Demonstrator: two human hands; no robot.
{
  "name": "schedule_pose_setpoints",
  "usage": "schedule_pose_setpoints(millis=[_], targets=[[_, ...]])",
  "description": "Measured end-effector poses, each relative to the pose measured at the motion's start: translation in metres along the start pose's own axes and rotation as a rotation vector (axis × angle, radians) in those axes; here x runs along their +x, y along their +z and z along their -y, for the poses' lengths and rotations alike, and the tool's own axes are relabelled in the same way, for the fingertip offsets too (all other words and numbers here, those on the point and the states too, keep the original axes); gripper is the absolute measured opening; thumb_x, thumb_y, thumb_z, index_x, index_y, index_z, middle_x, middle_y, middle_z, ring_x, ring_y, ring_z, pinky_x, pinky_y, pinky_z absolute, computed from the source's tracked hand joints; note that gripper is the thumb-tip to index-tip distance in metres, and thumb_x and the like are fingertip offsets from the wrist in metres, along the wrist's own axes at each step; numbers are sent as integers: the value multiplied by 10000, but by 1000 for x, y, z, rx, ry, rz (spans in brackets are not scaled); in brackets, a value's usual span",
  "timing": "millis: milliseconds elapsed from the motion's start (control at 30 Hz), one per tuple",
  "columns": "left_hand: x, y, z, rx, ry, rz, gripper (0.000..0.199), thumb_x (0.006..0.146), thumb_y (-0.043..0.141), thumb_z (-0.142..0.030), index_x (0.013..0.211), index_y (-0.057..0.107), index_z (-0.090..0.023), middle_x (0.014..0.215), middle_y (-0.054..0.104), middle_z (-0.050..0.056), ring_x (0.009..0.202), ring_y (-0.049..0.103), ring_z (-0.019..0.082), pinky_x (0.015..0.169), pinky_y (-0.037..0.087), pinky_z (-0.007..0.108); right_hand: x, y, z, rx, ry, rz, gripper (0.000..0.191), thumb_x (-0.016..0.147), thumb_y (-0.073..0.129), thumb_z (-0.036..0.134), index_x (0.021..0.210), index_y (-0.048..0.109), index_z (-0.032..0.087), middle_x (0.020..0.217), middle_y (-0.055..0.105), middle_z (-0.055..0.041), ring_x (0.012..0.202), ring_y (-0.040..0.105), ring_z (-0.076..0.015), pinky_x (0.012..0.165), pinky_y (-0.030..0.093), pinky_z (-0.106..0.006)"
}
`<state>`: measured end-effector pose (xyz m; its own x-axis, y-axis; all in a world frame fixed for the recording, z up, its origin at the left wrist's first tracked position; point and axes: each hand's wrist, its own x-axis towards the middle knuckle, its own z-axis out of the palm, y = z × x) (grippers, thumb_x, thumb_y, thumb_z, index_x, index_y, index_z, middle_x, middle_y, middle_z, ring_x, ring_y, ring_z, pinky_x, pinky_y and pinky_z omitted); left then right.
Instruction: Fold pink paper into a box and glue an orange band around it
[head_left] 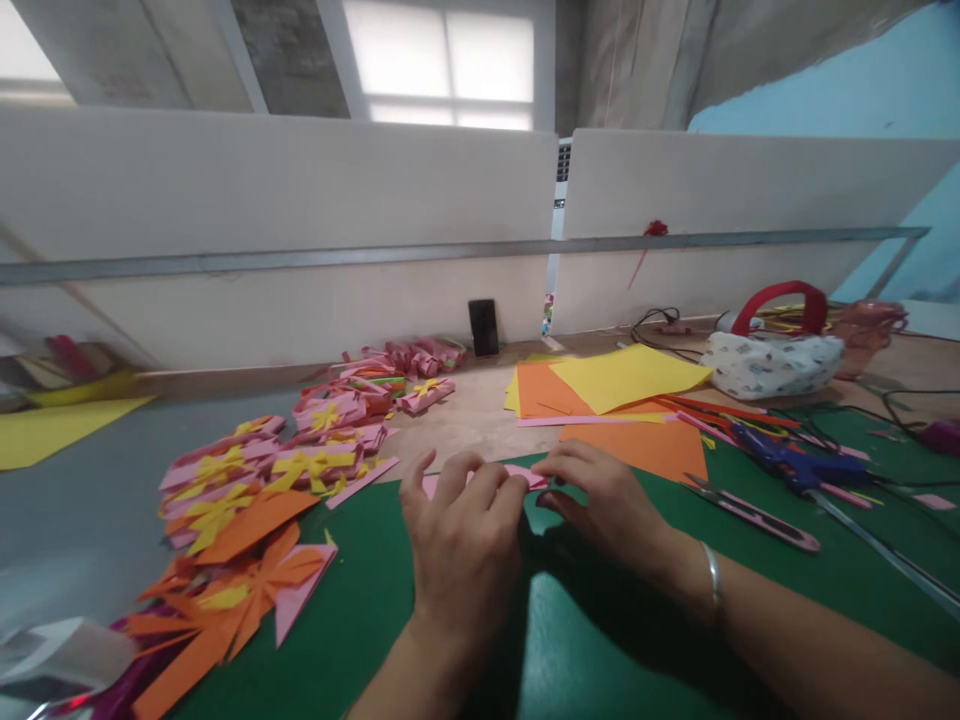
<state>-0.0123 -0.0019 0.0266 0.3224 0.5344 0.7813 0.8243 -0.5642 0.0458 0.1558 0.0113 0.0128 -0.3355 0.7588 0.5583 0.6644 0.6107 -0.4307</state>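
A small piece of pink paper (529, 476) lies at the far edge of the green mat, mostly hidden under my hands. My left hand (466, 530) bends its fingers over the paper and presses it down, thumb out to the side. At the paper's right end, my right hand (604, 498) grips it between bent fingers and thumb; a silver bangle circles that wrist. Just beyond the right hand is a sheet of orange paper (637, 448). A pink-handled cutter knife (757, 518) rests to its right.
Pink, yellow and orange paper pieces (315, 462) are heaped on the left. A phone (484, 327) leans against the back panel. Yellow sheets (637, 375) lie behind my hands. On the right are a blue glue gun (799, 462), cables and a white patterned pouch (774, 362).
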Motion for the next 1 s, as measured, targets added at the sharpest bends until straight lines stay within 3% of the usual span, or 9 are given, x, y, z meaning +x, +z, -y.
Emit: schedule_pose_setpoints(millis=[300, 533, 633, 700, 767, 833, 933, 1000], targets=[[3, -1, -1, -40, 25, -49, 160, 827, 557, -194, 713, 659, -243, 672, 675, -37, 818, 595, 205, 966, 259, 505, -3, 1, 1, -178, -98, -29, 365, 923, 418, 280, 677, 668, 178, 689, 614, -73, 660, 528, -166, 617, 405, -288], [6, -4, 4, -50, 54, -92, 117, 808, 579, -156, 738, 639, -229, 639, 668, -37, 826, 605, 188, 980, 267, 483, -3, 5, 2, -79, -59, -4, 221, 893, 489, 286, 843, 675, 178, 743, 624, -65, 683, 542, -167, 624, 409, -283], [7, -9, 1, -19, 60, -252, 85, 764, 648, -197, 830, 660, -249, 895, 701, 15, 947, 568, 226, 947, 319, 459, -2, 4, 6, 23, 50, 8, 200, 872, 527, 273, 786, 677, 173, 702, 636, -45, 638, 546, -150, 601, 404, -265], [6, -10, 1, 12, 52, -341, 134, 739, 678, -207, 864, 668, -253, 944, 682, 38, 931, 553, 231, 885, 365, 416, 0, 2, 7, 107, 154, 21, 168, 844, 572, 290, 791, 685, 178, 696, 650, -31, 639, 555, -149, 595, 403, -261], [5, -9, 2, 20, 45, -306, 121, 750, 665, -218, 870, 666, -229, 859, 662, 46, 825, 548, 209, 797, 396, 358, 1, 1, 7, 190, 241, 33, 162, 833, 586, 296, 793, 693, 182, 715, 666, -24, 668, 572, -152, 607, 407, -258], [3, -5, 4, 15, 33, -187, 158, 765, 643, -241, 913, 655, -188, 824, 639, 58, 760, 531, 198, 729, 406, 322, 2, 0, 7, 254, 278, 40, 154, 829, 590, 288, 806, 698, 181, 737, 675, -20, 690, 580, -150, 615, 411, -253], [1, 0, 8, -17, -21, -24, 209, 764, 634, -236, 963, 640, -175, 881, 621, 68, 781, 518, 208, 709, 402, 312, 1, 0, 7, 272, 252, 49, 137, 819, 607, 284, 845, 702, 189, 745, 668, -10, 689, 570, -140, 614, 408, -246], [1, 1, 9, -74, -56, 45, 128, 770, 621, -218, 895, 645, -197, 886, 614, 55, 793, 513, 204, 712, 392, 309, 0, 1, 7, 248, 220, 58, 132, 816, 613, 282, 854, 702, 192, 729, 653, -7, 663, 553, -134, 603, 405, -244]])
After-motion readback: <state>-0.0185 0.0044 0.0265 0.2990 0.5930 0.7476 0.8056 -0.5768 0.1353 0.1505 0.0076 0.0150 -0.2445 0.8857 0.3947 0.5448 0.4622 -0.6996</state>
